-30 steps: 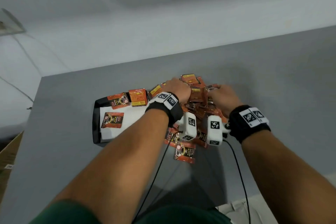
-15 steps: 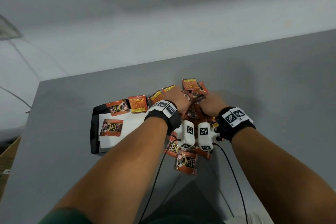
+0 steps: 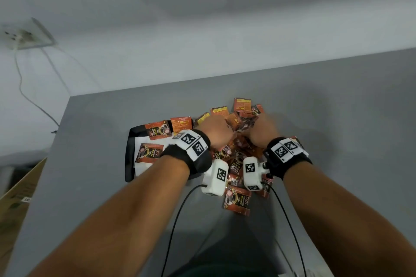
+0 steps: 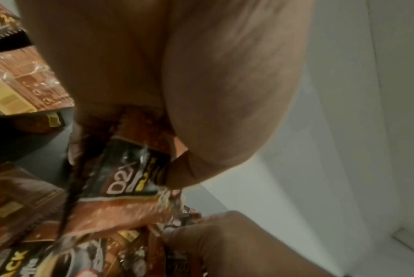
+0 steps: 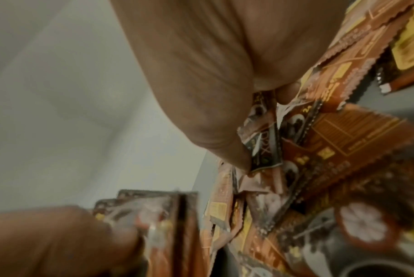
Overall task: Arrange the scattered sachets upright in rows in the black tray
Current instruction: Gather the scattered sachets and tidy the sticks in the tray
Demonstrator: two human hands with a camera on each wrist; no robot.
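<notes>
— Orange and brown sachets (image 3: pixel 238 155) lie in a heap on the grey table (image 3: pixel 337 119). Where are the hands?

— Both hands are down in the heap, side by side. The left hand (image 3: pixel 215 130) is on the left part of it and the right hand (image 3: pixel 263 129) is just to its right.

— What do the left fingers do?

— From the wrist view, the left fingers (image 4: pixel 78 142) and thumb curl round one dark sachet (image 4: pixel 128 168). It sits between them, and more packets lie under it.

— And the right hand?

— Its thumb and a fingertip (image 5: pixel 287 93) pinch a small bunch of packets (image 5: pixel 264 135). The bunch sticks out just below the thumb.

— Where is the black tray (image 3: pixel 128 159)?

— It is on the table, to the left of the heap. It has a white floor. One sachet (image 3: pixel 149 153) lies flat in it. Two more (image 3: pixel 157 129) lean at its far edge. I cannot tell if they stand fully up.

— Is there any sachet away from the hands?

— Yes. One flat packet (image 3: pixel 237 200) lies at the near side of the heap, close to the white wrist cameras (image 3: pixel 216 175).
</notes>
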